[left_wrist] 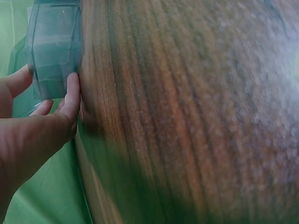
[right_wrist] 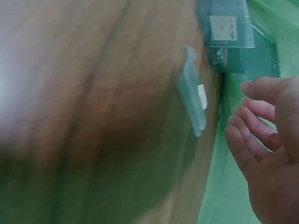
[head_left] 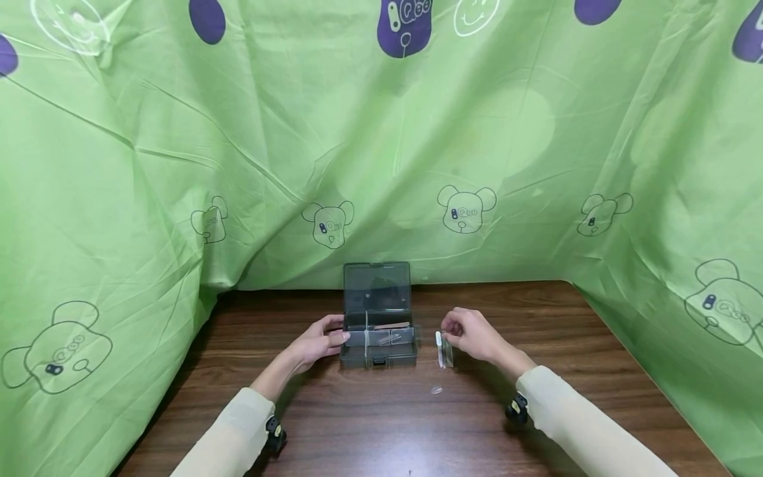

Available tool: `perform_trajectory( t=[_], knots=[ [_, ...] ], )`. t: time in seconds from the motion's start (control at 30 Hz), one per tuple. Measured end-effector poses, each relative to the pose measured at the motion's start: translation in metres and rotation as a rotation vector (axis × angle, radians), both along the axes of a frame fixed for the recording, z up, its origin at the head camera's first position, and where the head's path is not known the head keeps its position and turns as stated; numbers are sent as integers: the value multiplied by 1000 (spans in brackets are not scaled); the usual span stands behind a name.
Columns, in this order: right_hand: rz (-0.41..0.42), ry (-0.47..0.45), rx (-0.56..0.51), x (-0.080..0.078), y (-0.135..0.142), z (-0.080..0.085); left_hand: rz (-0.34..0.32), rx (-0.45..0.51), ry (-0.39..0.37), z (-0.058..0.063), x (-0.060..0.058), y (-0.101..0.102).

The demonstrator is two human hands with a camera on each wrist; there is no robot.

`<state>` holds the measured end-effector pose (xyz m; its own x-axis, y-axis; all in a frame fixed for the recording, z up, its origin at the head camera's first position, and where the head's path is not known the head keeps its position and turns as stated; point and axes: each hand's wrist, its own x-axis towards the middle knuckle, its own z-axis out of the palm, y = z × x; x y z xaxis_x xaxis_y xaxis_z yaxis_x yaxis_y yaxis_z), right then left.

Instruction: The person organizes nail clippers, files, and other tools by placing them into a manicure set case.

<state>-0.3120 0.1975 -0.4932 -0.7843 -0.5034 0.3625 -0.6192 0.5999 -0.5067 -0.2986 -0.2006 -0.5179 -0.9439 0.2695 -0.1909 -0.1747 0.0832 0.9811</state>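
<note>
A smoky see-through box (head_left: 379, 358) stands on the table with its lid (head_left: 377, 287) raised at the back. My left hand (head_left: 320, 339) grips its left end, thumb on one side and fingers on the other, as the left wrist view (left_wrist: 51, 65) box end shows. Inside lie a brownish strip (head_left: 392, 325) and small clear pieces (head_left: 390, 339). Right of the box, my right hand (head_left: 473, 333) hovers with loosely curled fingers, holding nothing. Close by its fingertips lie a thin white stick (head_left: 439, 349) and a clear, sleeve-like piece (right_wrist: 189, 88).
A small clear oval piece (head_left: 436, 390) lies on the brown wooden table (head_left: 357, 424), nearer the front. Green printed cloth (head_left: 387, 146) hangs along the back and both sides. A label (right_wrist: 223, 28) shows on the box's right end.
</note>
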Motion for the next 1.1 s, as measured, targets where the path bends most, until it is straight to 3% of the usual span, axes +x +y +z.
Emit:
perform_trajectory(
  t=[0.47, 0.83, 1.1],
  knots=[
    [-91, -71, -5, 14, 28, -32, -19, -2, 10, 4, 2, 2],
    [-172, -137, 26, 13, 19, -34, -2, -5, 13, 1, 2, 1],
    [-154, -159, 28, 13, 22, -33, -8, -5, 17, 0, 2, 0]
  ],
)
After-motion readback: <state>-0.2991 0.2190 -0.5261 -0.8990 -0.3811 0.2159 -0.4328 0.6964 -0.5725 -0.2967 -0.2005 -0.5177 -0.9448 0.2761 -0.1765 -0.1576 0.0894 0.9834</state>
